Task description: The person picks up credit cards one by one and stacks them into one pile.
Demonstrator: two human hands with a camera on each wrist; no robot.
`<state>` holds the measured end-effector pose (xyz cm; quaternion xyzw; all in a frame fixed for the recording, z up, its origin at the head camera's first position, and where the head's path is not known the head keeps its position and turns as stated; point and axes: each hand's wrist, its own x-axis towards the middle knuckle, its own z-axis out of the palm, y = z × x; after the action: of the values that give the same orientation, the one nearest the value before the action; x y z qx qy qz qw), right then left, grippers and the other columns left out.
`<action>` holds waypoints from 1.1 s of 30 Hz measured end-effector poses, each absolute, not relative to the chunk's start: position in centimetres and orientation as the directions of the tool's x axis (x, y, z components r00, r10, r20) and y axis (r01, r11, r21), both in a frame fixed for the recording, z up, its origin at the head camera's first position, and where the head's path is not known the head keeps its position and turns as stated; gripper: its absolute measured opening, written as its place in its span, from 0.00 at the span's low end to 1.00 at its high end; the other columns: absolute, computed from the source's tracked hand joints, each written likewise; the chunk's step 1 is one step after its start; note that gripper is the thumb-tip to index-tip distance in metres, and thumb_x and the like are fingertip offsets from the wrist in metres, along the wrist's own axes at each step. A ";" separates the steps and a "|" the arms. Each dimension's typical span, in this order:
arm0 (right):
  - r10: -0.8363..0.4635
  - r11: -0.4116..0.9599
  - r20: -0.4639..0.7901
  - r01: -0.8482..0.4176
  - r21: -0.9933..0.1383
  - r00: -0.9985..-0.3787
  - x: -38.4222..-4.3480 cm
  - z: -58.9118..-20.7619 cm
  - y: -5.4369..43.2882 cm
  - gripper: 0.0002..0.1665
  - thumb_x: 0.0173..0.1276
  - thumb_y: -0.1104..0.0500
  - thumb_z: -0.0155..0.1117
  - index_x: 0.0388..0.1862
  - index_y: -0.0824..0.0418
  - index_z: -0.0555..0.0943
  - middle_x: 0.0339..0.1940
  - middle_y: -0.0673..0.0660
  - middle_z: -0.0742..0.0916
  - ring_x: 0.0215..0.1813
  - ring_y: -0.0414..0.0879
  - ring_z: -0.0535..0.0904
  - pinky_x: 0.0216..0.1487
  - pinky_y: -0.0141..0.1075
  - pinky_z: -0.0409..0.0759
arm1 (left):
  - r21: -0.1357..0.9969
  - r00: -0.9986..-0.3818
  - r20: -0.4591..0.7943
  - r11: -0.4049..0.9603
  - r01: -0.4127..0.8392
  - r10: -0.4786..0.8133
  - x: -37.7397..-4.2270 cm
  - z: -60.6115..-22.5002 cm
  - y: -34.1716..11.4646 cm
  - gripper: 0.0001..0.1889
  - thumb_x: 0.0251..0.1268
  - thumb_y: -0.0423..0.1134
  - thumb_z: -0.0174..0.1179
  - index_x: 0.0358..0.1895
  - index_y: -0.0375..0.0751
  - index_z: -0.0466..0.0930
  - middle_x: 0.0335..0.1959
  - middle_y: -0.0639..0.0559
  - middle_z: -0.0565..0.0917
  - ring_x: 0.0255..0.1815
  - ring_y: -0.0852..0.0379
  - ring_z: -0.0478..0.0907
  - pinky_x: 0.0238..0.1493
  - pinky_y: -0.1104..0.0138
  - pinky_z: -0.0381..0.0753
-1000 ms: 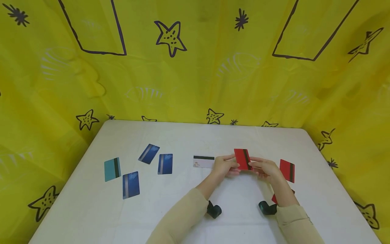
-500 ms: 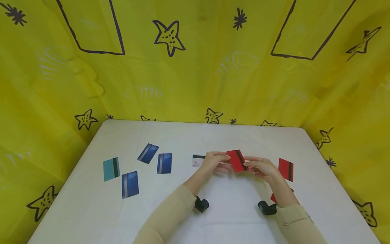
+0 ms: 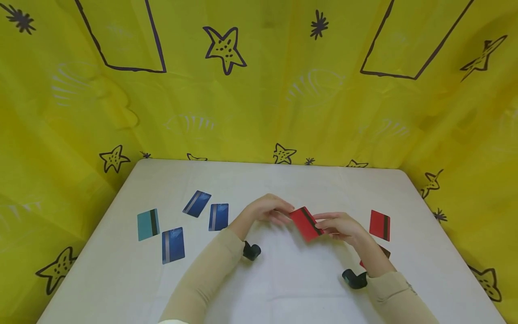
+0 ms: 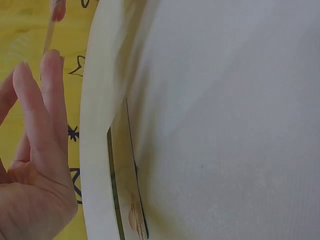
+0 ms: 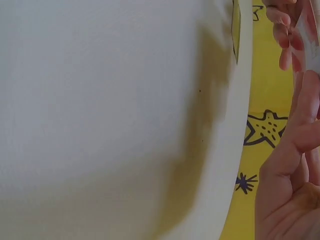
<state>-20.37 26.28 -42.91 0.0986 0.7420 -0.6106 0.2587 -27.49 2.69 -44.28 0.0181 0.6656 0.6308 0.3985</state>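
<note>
A red card with a dark stripe (image 3: 301,221) is held tilted over the table, between both hands. My right hand (image 3: 341,226) pinches its right edge, thumb on the stripe. At its upper left corner my left hand (image 3: 265,209) has its fingertips, the other fingers loosely bent beneath. In the left wrist view a white card with a dark stripe (image 4: 131,200) lies on the table below the left hand; the left hand hides it in the head view. The right wrist view shows the red card's pale underside (image 5: 307,37) between the two hands' fingers.
On the left lie a teal card (image 3: 145,225) and three blue cards, one of them a tilted blue card (image 3: 197,204). A second red card (image 3: 379,225) lies at the right; another red card (image 3: 385,252) is partly behind the right forearm. A yellow curtain (image 3: 259,112) hangs behind the white table (image 3: 307,297).
The left hand has moved left, and the red card has shifted left and nearer and turned more aslant. The white card has become hidden in the head view. The right hand shifted slightly.
</note>
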 end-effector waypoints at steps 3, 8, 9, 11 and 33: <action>-0.207 0.238 -0.498 0.450 -0.861 -0.842 -20.3 -43.0 25.9 0.19 0.57 0.60 0.66 0.49 0.61 0.81 0.19 0.46 0.81 0.21 0.37 0.73 0.21 0.23 0.70 | 0.849 -0.659 -0.523 0.262 -0.460 0.541 -27.7 -44.3 2.5 0.12 0.53 0.33 0.64 0.42 0.33 0.82 0.27 0.47 0.84 0.22 0.55 0.82 0.23 0.68 0.83; -0.273 0.244 -0.486 0.429 -0.870 -0.831 -20.4 -43.3 25.2 0.20 0.58 0.62 0.65 0.51 0.64 0.79 0.21 0.47 0.83 0.20 0.36 0.72 0.20 0.22 0.69 | 0.847 -0.639 -0.532 0.327 -0.420 0.556 -27.6 -44.4 2.4 0.14 0.53 0.30 0.63 0.45 0.32 0.81 0.28 0.43 0.84 0.18 0.57 0.80 0.18 0.71 0.80; -0.275 0.246 -0.488 0.430 -0.869 -0.828 -20.4 -43.3 25.1 0.20 0.58 0.62 0.65 0.50 0.64 0.79 0.20 0.47 0.83 0.20 0.36 0.72 0.20 0.22 0.69 | 0.845 -0.634 -0.534 0.338 -0.414 0.560 -27.5 -44.3 2.4 0.14 0.53 0.29 0.63 0.45 0.32 0.80 0.29 0.43 0.84 0.18 0.57 0.80 0.18 0.72 0.80; -0.281 0.251 -0.490 0.430 -0.867 -0.825 -20.3 -43.4 24.9 0.20 0.58 0.62 0.65 0.50 0.64 0.79 0.20 0.47 0.83 0.20 0.35 0.72 0.20 0.22 0.69 | 0.843 -0.626 -0.538 0.360 -0.400 0.565 -27.5 -44.3 2.3 0.13 0.52 0.29 0.64 0.44 0.33 0.81 0.29 0.41 0.84 0.18 0.57 0.80 0.19 0.72 0.80; -0.151 0.191 -0.458 0.429 -0.883 -0.876 -20.9 -42.9 24.5 0.32 0.66 0.51 0.57 0.62 0.69 0.66 0.40 0.53 0.85 0.36 0.44 0.84 0.39 0.32 0.82 | 0.868 -0.792 -0.474 0.051 -0.494 0.384 -27.1 -44.6 1.2 0.17 0.53 0.27 0.62 0.49 0.31 0.78 0.19 0.46 0.82 0.14 0.60 0.78 0.14 0.77 0.75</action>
<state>-20.87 24.52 -42.95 0.0943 0.7364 -0.6290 0.2305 -27.07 1.20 -44.59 -0.0426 0.6509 0.6874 0.3193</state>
